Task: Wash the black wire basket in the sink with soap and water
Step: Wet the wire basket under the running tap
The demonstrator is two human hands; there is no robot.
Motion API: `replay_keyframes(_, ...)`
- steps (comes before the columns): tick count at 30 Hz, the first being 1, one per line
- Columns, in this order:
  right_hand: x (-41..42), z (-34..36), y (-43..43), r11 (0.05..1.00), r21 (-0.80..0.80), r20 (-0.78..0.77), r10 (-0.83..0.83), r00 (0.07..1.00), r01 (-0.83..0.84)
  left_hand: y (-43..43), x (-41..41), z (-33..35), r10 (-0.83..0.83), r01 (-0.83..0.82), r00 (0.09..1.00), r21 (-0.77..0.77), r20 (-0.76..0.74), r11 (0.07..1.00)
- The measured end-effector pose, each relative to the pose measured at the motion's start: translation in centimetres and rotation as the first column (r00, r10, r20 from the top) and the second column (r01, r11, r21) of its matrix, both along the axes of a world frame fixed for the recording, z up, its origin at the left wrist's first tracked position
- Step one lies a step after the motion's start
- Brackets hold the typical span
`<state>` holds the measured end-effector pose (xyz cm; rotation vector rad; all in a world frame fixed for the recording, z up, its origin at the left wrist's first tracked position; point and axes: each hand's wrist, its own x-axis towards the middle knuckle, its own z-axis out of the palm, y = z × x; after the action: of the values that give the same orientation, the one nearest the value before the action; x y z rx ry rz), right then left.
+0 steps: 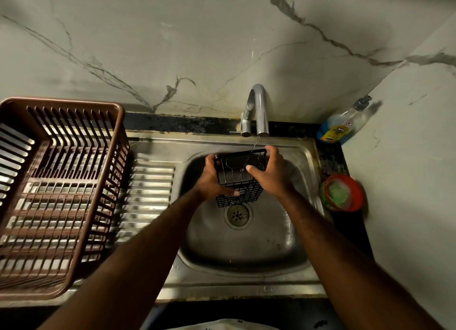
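Note:
The black wire basket (238, 179) is held tilted above the steel sink (246, 245), just under the tap (257, 110). A thin stream of water runs from the spout into the basket. My left hand (213, 181) grips its left side, thumb across the lower mesh. My right hand (271, 174) grips the right side, with fingers curled over the far rim and thumb on the inside.
A brown plastic dish rack (59, 189) stands on the draining board at the left. A bottle of blue dish liquid (343, 124) stands in the back right corner. An orange tub (343, 192) of green soap sits on the counter right of the sink. The drain (237, 215) lies below the basket.

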<state>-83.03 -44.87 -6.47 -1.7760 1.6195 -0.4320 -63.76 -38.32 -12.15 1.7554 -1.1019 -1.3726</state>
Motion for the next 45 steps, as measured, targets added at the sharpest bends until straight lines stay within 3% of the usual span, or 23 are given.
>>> replay_keyframes(3, 0.5, 0.0, 0.3, 0.990, -0.122, -0.125, 0.054, 0.991, -0.069, 0.5, 0.0, 0.7, 0.010, -0.008, 0.999, -0.040, 0.033, 0.999)
replay_keyframes(10, 1.6, -0.5, 0.6, 0.963, -0.191, -0.349, 0.116, 0.930, -0.191, -0.2, -0.8, 3.4, -0.061, 0.074, 0.988, -0.090, 0.139, 0.993)
replay_keyframes(17, 3.1, -0.3, -0.5, 0.931, -0.140, -0.411, 0.255, 0.875, -0.337, -0.8, -0.7, 3.7, -0.161, 0.194, 0.940, -0.081, 0.300, 0.978)
replay_keyframes(23, 3.3, -0.3, -1.4, 0.945, -0.120, -0.314, 0.255, 0.914, -0.305, -1.1, -0.8, 3.7, -0.232, 0.263, 0.931, -0.074, 0.282, 0.962)
replay_keyframes(26, 4.0, -0.3, -2.5, 0.984, -0.093, -0.074, 0.145, 0.987, -0.152, -1.3, -0.6, 3.8, -0.250, 0.273, 0.921, -0.037, 0.299, 0.961)
replay_keyframes(28, 4.9, -0.3, -3.4, 0.998, 0.000, 0.133, -0.062, 0.989, 0.062, -1.4, -0.5, 4.0, -0.255, 0.273, 0.920, -0.021, 0.297, 0.962)
replay_keyframes(29, 5.5, -0.2, -3.8, 0.976, 0.121, 0.279, -0.208, 0.937, 0.181, -1.4, -0.4, 4.0, -0.257, 0.273, 0.920, -0.014, 0.296, 0.962)
replay_keyframes(30, 6.0, -0.1, -4.3, 0.924, 0.291, 0.455, -0.363, 0.813, 0.250, -1.5, -0.3, 4.1, -0.262, 0.277, 0.918, -0.007, 0.297, 0.961)
replay_keyframes(31, 6.6, 0.3, -4.6, 0.850, 0.470, 0.588, -0.503, 0.633, 0.239, -1.5, -0.1, 4.1, -0.270, 0.284, 0.914, -0.002, 0.301, 0.959)
replay_keyframes(33, 7.4, 1.0, -5.0, 0.698, 0.708, 0.656, -0.705, 0.270, 0.104, -1.7, 0.2, 4.0, -0.285, 0.300, 0.907, 0.000, 0.310, 0.954)
replay_keyframes(35, 8.0, 1.5, -5.2, 0.624, 0.781, 0.623, -0.778, 0.082, -0.019, -1.8, 0.4, 3.9, -0.297, 0.310, 0.902, 0.007, 0.313, 0.951)
replay_keyframes(38, 8.9, 1.5, -5.2, 0.591, 0.801, 0.593, -0.805, -0.009, -0.094, -2.1, 0.3, 3.8, -0.304, 0.319, 0.891, 0.012, 0.338, 0.948)
replay_keyframes(45, 9.5, 1.4, -5.5, 0.548, 0.822, 0.541, -0.836, -0.088, -0.152, -2.3, 0.2, 3.8, -0.306, 0.323, 0.877, 0.014, 0.370, 0.946)
